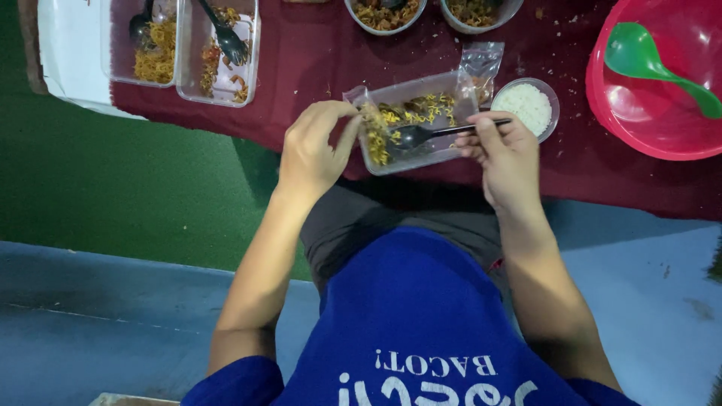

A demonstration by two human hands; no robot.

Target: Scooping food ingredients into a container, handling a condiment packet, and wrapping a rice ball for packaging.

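Clear plastic container point(417, 124) of yellow noodles sits at the maroon table point(316, 60) edge, left hand point(312, 146) pinching its rim, right hand point(504, 154) gripping a black spoon point(421, 135) inside. Judging by the overhang, a hard scoop could tip it floorward.

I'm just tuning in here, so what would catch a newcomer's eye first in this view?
At centre, the left hand steadies a clear plastic container of yellow noodles while the right hand holds a black fork over it. At far right sits a bright red basin with a green scoop inside, on the dark red tablecloth.
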